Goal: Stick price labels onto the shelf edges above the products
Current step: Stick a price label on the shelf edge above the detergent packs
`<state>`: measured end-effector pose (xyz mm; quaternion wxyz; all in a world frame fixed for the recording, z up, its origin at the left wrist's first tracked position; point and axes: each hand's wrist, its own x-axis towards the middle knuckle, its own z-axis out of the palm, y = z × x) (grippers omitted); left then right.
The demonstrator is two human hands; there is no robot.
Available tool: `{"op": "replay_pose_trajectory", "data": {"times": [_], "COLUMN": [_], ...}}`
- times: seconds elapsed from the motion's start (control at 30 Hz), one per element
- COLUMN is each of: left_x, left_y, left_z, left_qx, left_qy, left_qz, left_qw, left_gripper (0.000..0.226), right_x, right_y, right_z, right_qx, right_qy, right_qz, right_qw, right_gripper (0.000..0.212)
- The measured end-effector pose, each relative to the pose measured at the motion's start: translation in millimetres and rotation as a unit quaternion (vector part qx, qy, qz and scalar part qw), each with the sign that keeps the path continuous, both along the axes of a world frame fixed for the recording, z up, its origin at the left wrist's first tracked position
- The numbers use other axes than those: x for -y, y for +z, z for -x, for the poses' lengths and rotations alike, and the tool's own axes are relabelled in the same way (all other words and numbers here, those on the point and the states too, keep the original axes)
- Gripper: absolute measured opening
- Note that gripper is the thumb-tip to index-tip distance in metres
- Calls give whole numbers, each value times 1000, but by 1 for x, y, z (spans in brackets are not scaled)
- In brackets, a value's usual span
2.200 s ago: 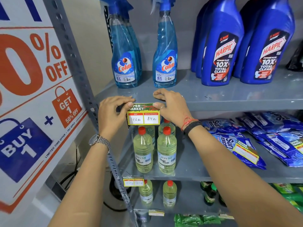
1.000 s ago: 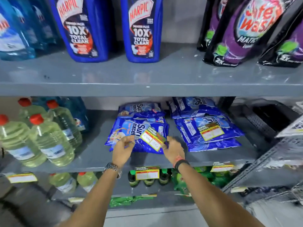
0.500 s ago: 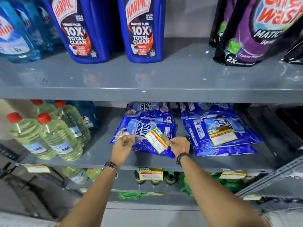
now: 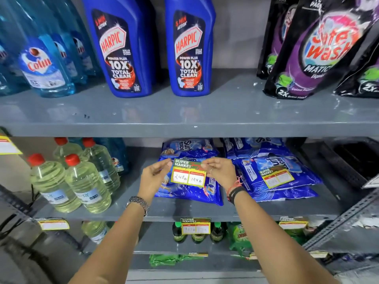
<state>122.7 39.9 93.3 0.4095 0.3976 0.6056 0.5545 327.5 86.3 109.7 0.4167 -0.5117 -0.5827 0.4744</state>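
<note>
A yellow-and-green price label point(image 4: 189, 173) with two white boxes of handwritten prices is held upright between my two hands, in front of the blue detergent pouches point(image 4: 190, 191). My left hand point(image 4: 154, 177) pinches its upper left corner and my right hand point(image 4: 222, 171) pinches its upper right corner. The grey shelf edge point(image 4: 184, 131) above the pouches is bare, a little way above the label. A second loose label point(image 4: 276, 177) lies on the right stack of pouches point(image 4: 287, 181).
Blue Harpic bottles point(image 4: 190, 48), Colin sprays point(image 4: 41, 64) and dark pouches point(image 4: 317, 48) stand on the upper shelf. Pale yellow bottles point(image 4: 69, 181) sit left of the detergent. Labels point(image 4: 195, 226) are stuck on the lower shelf edge. A slotted metal upright point(image 4: 338, 224) runs at right.
The view shifted right from the pale bottles' label to the detergent pouches. My hands picked the label off the left pouch stack and raised it, now level and facing me.
</note>
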Motion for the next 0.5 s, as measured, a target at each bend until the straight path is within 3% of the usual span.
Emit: {"op": "replay_pose_trajectory", "data": {"times": [0.37,0.5], "left_x": [20,51], "left_y": [31,55], "left_z": [13,15], "left_qx": [14,5], "left_qy": [-42,-62], "left_qz": [-39,-104], "left_qw": [998,993], "left_gripper": [19,27], "right_x": [22,47], "right_y": [37,60], "right_z": [16,14], "right_qx": [29,33], "right_qy": [22,41], "right_qz": [-30,-50], "right_qw": [999,997], "right_gripper": [10,7]}}
